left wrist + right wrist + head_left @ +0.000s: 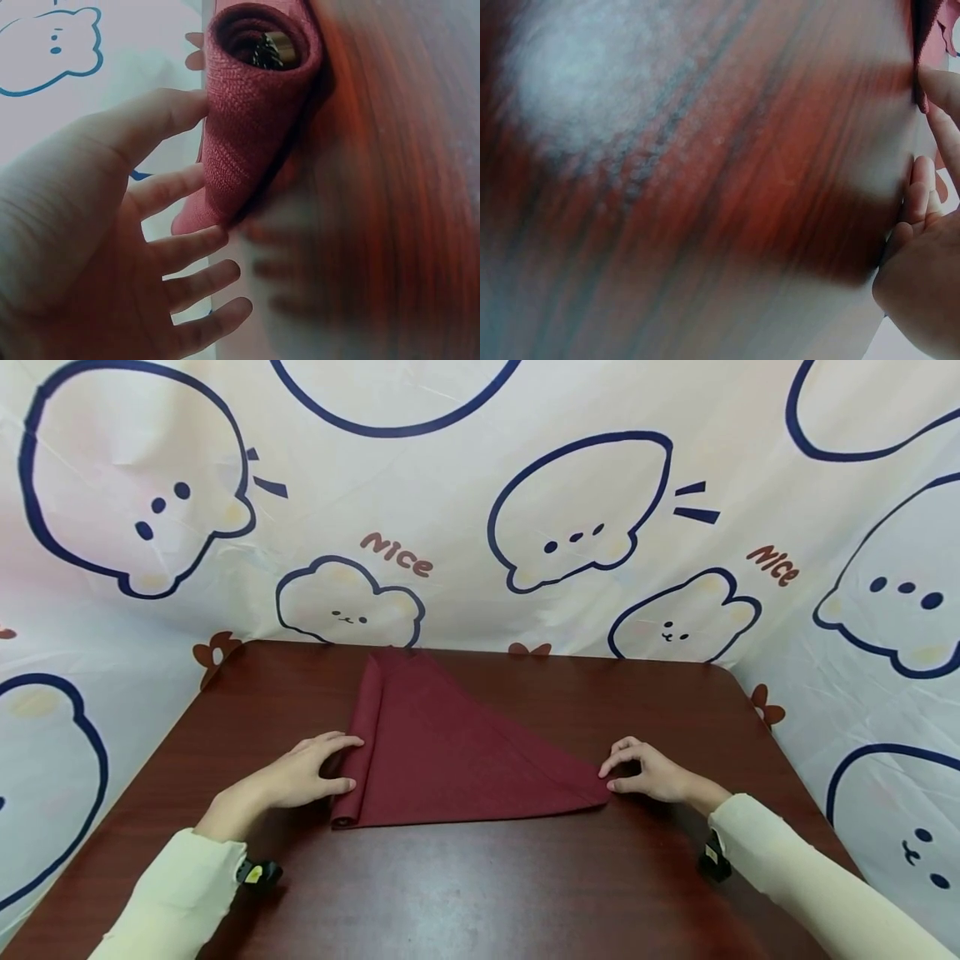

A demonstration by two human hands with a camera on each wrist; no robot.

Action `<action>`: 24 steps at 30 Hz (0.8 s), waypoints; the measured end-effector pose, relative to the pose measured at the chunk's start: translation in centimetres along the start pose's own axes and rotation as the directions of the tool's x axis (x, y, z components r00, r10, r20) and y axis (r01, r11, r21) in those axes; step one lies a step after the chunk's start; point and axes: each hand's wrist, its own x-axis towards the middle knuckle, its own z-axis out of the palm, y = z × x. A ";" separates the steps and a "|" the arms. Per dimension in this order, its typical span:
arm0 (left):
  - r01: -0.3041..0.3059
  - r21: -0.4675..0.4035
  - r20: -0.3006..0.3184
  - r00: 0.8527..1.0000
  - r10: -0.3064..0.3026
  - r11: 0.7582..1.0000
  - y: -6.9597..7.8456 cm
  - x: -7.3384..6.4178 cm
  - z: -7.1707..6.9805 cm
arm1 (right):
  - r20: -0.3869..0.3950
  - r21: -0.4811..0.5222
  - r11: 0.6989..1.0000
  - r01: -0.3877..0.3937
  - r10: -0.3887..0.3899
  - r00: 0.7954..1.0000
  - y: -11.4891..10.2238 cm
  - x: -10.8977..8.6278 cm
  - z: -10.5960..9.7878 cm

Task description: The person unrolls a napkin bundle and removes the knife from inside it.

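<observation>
A dark red cloth (457, 752) lies on the table, its left edge wound into a roll (365, 718) and its right side tapering to a corner. My left hand (303, 772) touches the roll with thumb and index fingertips, the fingers spread and loosely bent. In the left wrist view, the end of the roll (244, 127) shows spiral layers. Something with a shiny brownish band and a black-and-white part (276, 51) sits inside; its kind is unclear. At the cloth's right corner, my right hand (651, 772) pinches the tip between thumb and index finger.
The brown wooden table (450, 893) reflects light near its front. A pale curtain (450, 493) with cartoon outlines encloses the back and sides. Each wrist carries a small black camera, the left one (258, 872) and the right one (714, 858).
</observation>
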 end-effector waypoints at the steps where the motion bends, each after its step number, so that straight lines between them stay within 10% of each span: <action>1: 0.010 0.003 -0.002 1.000 -0.010 1.000 0.1 0.1 0.0 | 0.001 0.001 1.000 0.002 -0.002 1.000 0.0 0.0 0.0; 24: -0.033 0.169 -0.098 0.994 0.050 0.985 2.6 1.1 2.3 | 0.012 0.020 1.000 0.009 -0.009 1.000 -0.1 0.0 0.0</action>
